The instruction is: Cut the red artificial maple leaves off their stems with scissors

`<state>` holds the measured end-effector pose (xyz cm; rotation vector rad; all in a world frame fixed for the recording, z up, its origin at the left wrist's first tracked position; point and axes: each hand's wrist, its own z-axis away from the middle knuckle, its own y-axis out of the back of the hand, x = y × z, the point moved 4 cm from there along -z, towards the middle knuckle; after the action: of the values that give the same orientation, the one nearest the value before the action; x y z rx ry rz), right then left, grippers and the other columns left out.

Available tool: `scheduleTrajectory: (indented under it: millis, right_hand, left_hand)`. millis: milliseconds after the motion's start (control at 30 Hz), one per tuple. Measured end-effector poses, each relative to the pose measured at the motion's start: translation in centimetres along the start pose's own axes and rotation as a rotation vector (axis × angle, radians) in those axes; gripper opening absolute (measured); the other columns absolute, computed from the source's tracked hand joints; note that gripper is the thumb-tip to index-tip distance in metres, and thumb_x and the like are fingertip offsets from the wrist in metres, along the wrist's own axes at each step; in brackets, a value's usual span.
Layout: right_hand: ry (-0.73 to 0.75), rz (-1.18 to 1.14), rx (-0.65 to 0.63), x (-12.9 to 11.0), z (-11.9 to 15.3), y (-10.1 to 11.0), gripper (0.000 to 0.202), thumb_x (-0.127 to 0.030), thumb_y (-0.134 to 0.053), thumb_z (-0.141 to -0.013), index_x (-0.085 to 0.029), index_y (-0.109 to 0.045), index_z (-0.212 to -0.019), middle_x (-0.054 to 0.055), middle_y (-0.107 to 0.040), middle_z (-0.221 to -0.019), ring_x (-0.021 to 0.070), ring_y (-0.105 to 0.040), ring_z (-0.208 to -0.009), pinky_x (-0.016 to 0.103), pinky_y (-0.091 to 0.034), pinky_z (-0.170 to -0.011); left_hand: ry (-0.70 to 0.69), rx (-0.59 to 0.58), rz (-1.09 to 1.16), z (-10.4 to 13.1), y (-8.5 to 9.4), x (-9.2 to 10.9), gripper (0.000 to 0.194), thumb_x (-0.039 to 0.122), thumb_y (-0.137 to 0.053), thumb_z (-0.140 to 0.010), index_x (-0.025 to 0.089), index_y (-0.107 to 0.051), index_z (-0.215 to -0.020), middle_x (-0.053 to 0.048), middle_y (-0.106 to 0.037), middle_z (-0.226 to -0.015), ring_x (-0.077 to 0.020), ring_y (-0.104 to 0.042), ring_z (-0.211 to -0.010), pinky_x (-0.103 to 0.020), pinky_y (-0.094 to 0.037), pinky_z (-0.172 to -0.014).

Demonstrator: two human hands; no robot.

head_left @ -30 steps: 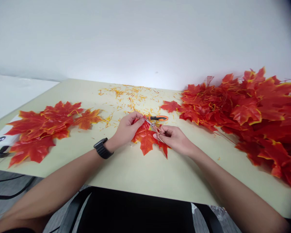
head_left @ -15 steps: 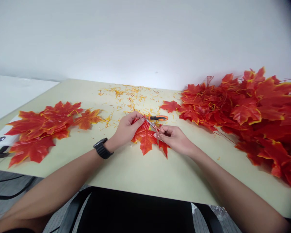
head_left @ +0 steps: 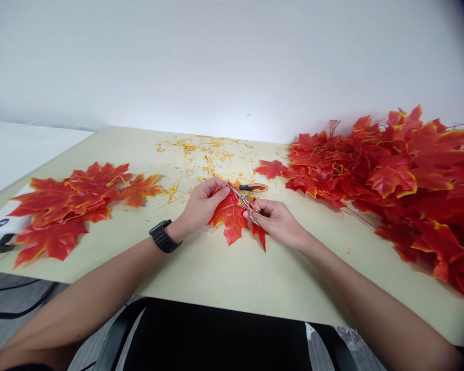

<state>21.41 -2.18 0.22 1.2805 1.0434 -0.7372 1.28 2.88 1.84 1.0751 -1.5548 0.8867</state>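
Observation:
My left hand [head_left: 204, 203], with a black watch on its wrist, pinches a red artificial maple leaf [head_left: 232, 221] with yellow-orange edges near its upper part. In my right hand [head_left: 276, 219] is a pair of small scissors [head_left: 249, 204], fingers closed about the rose-gold handles. The blades point up and left, lying across the leaf's top edge beside my left fingertips. Part of the leaf is hidden behind my left fingers and the scissors. Just behind the leaf lies an orange and black tool handle [head_left: 254, 188]; its far end is covered.
Yellow and orange trimmings [head_left: 193, 149] are scattered over the back of the pale table [head_left: 224, 278]. A heap of red leaves [head_left: 402, 175] fills the right side. Several leaves [head_left: 69, 196] lie at left, partly on a white box [head_left: 3, 224] with black cables.
My right hand and the scissors have shifted very slightly to the left, and the leaf has moved a little with them. My left hand keeps its pinch almost in place.

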Motion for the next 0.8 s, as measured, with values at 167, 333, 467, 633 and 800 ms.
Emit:
scheduleTrajectory:
  millis: [167, 333, 467, 633, 800]
  right_hand:
    - [-0.004, -0.002, 0.008, 0.5, 0.0, -0.1, 0.04, -0.046, -0.068, -0.092, -0.021, -0.046, -0.07, -0.003, -0.048, -0.068, 0.0122, -0.042, -0.063, 0.026, -0.033, -0.058]
    - [0.029, -0.002, 0.004, 0.8, -0.2, -0.1, 0.039, -0.044, -0.067, -0.094, -0.021, -0.045, -0.071, -0.002, -0.049, -0.069, 0.0121, -0.042, -0.064, 0.026, -0.032, -0.058]
    - [0.031, 0.007, 0.005, 1.0, -0.2, -0.1, 0.041, -0.046, -0.066, -0.096, -0.021, -0.046, -0.071, -0.003, -0.047, -0.07, 0.0118, -0.041, -0.063, 0.026, -0.031, -0.057]
    - [0.028, -0.001, -0.002, 1.2, -0.2, -0.2, 0.044, -0.048, -0.068, -0.096, -0.021, -0.045, -0.07, -0.003, -0.046, -0.069, 0.0113, -0.04, -0.063, 0.026, -0.03, -0.057]
    - [0.028, 0.028, -0.005, 0.8, 0.0, -0.1, 0.047, -0.052, -0.069, -0.096, -0.021, -0.044, -0.071, -0.002, -0.045, -0.07, 0.0124, -0.04, -0.066, 0.026, -0.032, -0.057]
  left_hand:
    - [0.045, 0.0, 0.082, 0.1, -0.2, -0.1, 0.018, 0.033, -0.074, -0.089, 0.018, -0.065, -0.085, 0.0, -0.064, -0.083, -0.0127, -0.056, -0.075, -0.026, -0.046, -0.072]
    - [0.065, 0.011, 0.111, 0.2, -0.3, 0.1, 0.018, 0.03, -0.077, -0.086, 0.018, -0.064, -0.083, 0.0, -0.066, -0.086, -0.013, -0.058, -0.078, -0.026, -0.047, -0.075]
    - [0.066, 0.016, 0.106, 0.2, -0.3, 0.2, 0.018, 0.032, -0.077, -0.086, 0.018, -0.065, -0.083, 0.0, -0.066, -0.085, -0.013, -0.058, -0.078, -0.026, -0.047, -0.076]
    - [0.062, 0.023, 0.081, 0.2, -0.3, 0.3, 0.017, 0.031, -0.076, -0.087, 0.018, -0.065, -0.084, 0.0, -0.066, -0.086, -0.0125, -0.057, -0.077, -0.025, -0.047, -0.074]
    - [0.069, 0.022, 0.066, 0.3, -0.4, 0.2, 0.017, 0.032, -0.075, -0.089, 0.019, -0.064, -0.085, 0.0, -0.065, -0.083, -0.0123, -0.056, -0.073, -0.026, -0.047, -0.07]
